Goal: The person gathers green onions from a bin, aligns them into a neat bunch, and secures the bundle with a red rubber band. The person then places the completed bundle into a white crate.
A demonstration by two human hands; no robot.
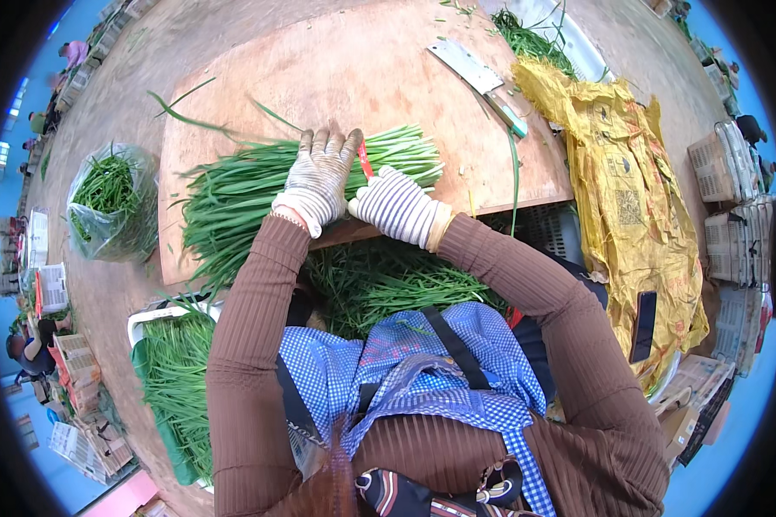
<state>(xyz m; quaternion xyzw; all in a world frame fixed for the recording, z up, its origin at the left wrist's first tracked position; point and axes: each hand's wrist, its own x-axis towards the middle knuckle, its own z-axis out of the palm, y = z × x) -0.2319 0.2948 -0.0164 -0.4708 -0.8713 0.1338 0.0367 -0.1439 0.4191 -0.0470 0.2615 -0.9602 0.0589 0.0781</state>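
Note:
A thick bundle of green garlic chives (233,194) lies on a wooden board (284,71), pale stem ends to the right. My left hand (320,171), in a striped knit glove with a soiled palm side or fingers, rests spread across the bundle. A red band (365,159) shows around the stems between my hands. My right hand (398,203), gloved too, is curled at the near side of the bundle by the band; whether it grips the band or stems is hidden. A cleaver (478,81) lies on the board at the upper right.
A plastic bag of greens (110,194) stands left of the board. A crate of chives (181,381) is at the lower left. Loose greens (414,284) lie before my lap. To the right, a yellow woven sack (634,213) bears a phone (643,326); a white bin (572,32) stands behind.

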